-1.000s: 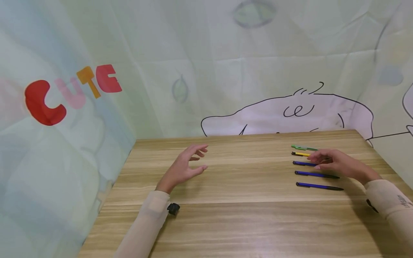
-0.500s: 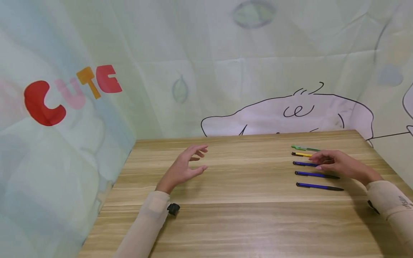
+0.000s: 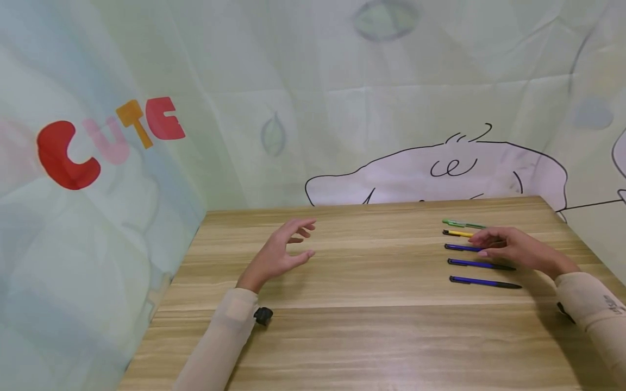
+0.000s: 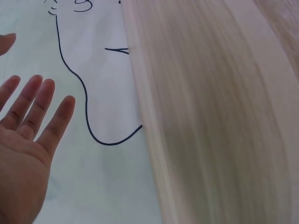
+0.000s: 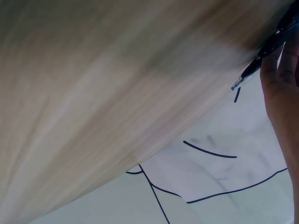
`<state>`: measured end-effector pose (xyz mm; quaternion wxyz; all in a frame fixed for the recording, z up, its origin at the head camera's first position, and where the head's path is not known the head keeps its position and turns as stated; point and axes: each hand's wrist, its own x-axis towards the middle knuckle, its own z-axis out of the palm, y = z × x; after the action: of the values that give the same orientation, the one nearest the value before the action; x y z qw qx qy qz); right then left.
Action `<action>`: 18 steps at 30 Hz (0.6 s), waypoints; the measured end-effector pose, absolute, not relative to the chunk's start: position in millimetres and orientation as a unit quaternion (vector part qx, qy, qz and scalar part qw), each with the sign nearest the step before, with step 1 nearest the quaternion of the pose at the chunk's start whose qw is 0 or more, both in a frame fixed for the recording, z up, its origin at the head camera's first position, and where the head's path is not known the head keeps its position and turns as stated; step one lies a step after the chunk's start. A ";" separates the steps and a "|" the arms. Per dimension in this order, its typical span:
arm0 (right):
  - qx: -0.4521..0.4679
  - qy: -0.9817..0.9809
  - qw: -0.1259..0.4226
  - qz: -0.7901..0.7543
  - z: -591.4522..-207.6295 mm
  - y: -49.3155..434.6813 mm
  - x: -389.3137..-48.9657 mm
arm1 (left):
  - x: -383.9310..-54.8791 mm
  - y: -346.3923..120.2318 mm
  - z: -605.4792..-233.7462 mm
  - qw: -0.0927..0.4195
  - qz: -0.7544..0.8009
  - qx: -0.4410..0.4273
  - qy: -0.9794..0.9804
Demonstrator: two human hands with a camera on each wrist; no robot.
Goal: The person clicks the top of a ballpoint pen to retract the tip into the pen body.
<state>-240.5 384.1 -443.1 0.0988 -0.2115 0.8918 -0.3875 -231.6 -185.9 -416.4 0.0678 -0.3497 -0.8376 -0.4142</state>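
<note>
Several pens lie in a column at the table's right, roughly parallel: a green pen [image 3: 462,224] farthest back, a yellow pen [image 3: 457,233], then three blue pens, the far one [image 3: 459,247], the middle one [image 3: 476,264] and the near one [image 3: 484,282]. My right hand [image 3: 518,250] hovers over the yellow and far blue pens with loosely bent fingers, hiding their right ends. Dark pen ends [image 5: 271,45] overlap that hand in the right wrist view. My left hand [image 3: 279,250] is held over the table's left half, fingers spread and holding nothing.
The wooden table [image 3: 342,336] runs back to a printed cloth wall [image 3: 274,65]. Another cloth wall [image 3: 127,217] borders its left edge. A small black device [image 3: 263,316] sits at my left wrist.
Both hands stay almost still; the right hand has shifted very slightly to the right. The pens lie where they were.
</note>
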 end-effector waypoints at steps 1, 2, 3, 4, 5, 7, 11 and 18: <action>-0.213 0.891 0.099 -0.387 -443.1 384.0 -240.7 | -231.7 -185.9 -416.5 0.068 -0.412 -0.350 -0.839; -0.215 0.891 0.100 -0.387 -443.0 384.0 -241.0 | -231.9 -185.9 -416.5 0.068 -0.411 -0.350 -0.839; -0.217 0.891 0.102 -0.387 -442.9 384.0 -241.1 | -232.0 -185.8 -416.5 0.068 -0.411 -0.350 -0.839; -0.215 0.890 0.103 -0.387 -442.8 383.9 -241.2 | -232.1 -185.7 -416.5 0.069 -0.410 -0.351 -0.839; -0.214 0.890 0.106 -0.389 -442.9 384.0 -241.6 | -232.0 -185.5 -416.4 0.069 -0.410 -0.352 -0.839; -0.208 0.890 0.114 -0.389 -442.8 384.0 -242.3 | -232.4 -185.5 -416.8 0.069 -0.409 -0.353 -0.839; -0.195 0.891 0.127 -0.389 -442.4 383.9 -243.3 | -232.3 -184.9 -416.9 0.070 -0.410 -0.355 -0.837; -0.203 0.892 0.126 -0.384 -441.9 384.0 -243.5 | -232.1 -184.0 -416.0 0.072 -0.414 -0.356 -0.835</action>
<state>-243.5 384.0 -441.9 0.1256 -0.2025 0.8920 -0.3840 -232.1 -184.0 -416.0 0.0716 -0.3559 -0.8348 -0.4139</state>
